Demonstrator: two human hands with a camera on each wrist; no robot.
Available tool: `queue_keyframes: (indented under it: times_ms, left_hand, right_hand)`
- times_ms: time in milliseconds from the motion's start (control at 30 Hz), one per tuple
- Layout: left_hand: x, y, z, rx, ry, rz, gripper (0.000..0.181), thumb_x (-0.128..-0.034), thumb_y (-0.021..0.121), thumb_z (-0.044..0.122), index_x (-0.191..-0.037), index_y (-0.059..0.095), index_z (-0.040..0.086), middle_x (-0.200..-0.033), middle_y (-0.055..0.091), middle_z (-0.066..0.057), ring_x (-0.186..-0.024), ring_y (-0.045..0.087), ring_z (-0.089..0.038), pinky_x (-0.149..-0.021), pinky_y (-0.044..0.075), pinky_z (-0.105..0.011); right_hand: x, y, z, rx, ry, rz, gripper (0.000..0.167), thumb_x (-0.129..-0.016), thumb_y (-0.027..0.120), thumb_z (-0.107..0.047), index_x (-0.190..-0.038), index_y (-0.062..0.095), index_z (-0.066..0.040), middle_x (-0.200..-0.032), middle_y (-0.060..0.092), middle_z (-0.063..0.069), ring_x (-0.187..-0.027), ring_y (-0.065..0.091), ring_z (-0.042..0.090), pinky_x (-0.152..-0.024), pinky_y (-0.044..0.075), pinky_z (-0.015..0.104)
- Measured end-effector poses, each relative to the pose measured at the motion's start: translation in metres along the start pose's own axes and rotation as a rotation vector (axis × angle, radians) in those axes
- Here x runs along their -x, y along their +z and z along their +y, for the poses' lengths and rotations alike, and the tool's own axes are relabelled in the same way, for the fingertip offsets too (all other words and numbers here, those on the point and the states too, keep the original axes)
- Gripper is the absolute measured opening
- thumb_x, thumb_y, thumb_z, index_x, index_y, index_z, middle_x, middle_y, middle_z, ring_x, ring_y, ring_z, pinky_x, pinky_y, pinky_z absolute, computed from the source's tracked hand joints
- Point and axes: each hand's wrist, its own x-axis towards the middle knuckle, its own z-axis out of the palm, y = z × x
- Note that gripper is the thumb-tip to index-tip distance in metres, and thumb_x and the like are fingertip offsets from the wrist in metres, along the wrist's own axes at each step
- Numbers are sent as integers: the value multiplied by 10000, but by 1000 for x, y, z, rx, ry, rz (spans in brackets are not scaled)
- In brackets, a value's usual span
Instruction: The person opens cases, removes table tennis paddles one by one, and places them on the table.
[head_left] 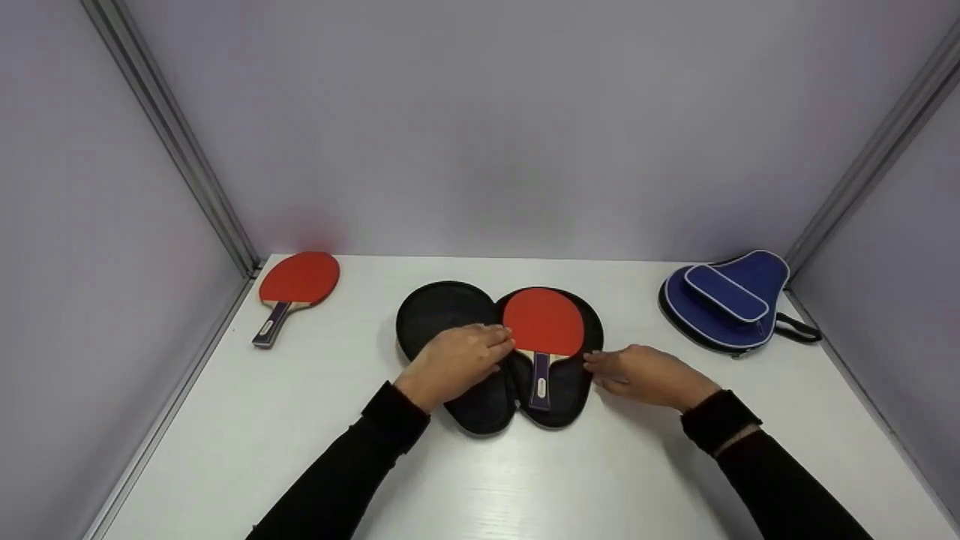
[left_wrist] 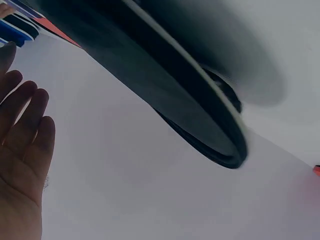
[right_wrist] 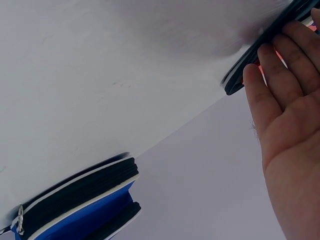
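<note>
A black paddle case [head_left: 439, 315] lies unfolded in the middle of the table, its two halves side by side. In its right half rests a table tennis paddle [head_left: 544, 322] with a red face and a dark handle pointing toward me. My left hand [head_left: 457, 360] reaches over the left half, fingertips by the paddle's left edge; the left wrist view shows its fingers [left_wrist: 30, 110] extended. At the case's right rim, my right hand [head_left: 649, 375] touches the edge with its fingertips. Its fingers [right_wrist: 280, 75] look nearly straight in the right wrist view.
Another red paddle [head_left: 300, 277] lies at the table's back left, handle toward me. A blue paddle case [head_left: 757, 274] with white piping and a black strap [head_left: 799, 328] lies at the back right. Pale walls [head_left: 510, 150] enclose the white table [head_left: 300, 405].
</note>
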Motion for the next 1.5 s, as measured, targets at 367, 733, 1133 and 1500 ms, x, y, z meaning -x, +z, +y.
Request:
queue_keyframes:
  times_ms: [367,733,1133,1500]
  left_hand:
    - [-21,2,28,-85,142,-25,433,-1112,829,228,-1543,791,246,-1592,782,61,-1487,744,-99,-1285,577,-284]
    - [-33,10,49,-193,292,-53,374,-1168,733,227,-1499,814,381,-1575,774,181,-1465,721,12,-1263,551,-184]
    - [-45,11,65,-288,410,-48,324,-1103,807,199,-1284,876,460,-1402,830,279,-1363,756,59,-1153,606,-149]
    - [-46,12,66,-317,406,22,220,-1105,766,198,-1162,810,406,-1187,842,223,-1043,800,28,-845,659,-160]
  right_hand:
    - [-2,4,3,8,18,-5,363,-1137,720,-113,-1469,804,5,-1504,806,204,-1330,836,399,-1091,702,575]
    - [-1,5,4,16,24,-9,372,-1146,715,-128,-1485,796,1,-1522,797,206,-1312,842,397,-1086,704,577]
    - [-1,2,2,22,23,-7,370,-1149,710,-132,-1484,799,-2,-1510,804,202,-1319,840,391,-1089,702,582]
    - [-1,2,1,15,11,5,369,-1144,722,-132,-1477,799,8,-1504,803,220,-1303,842,412,-1064,710,582]
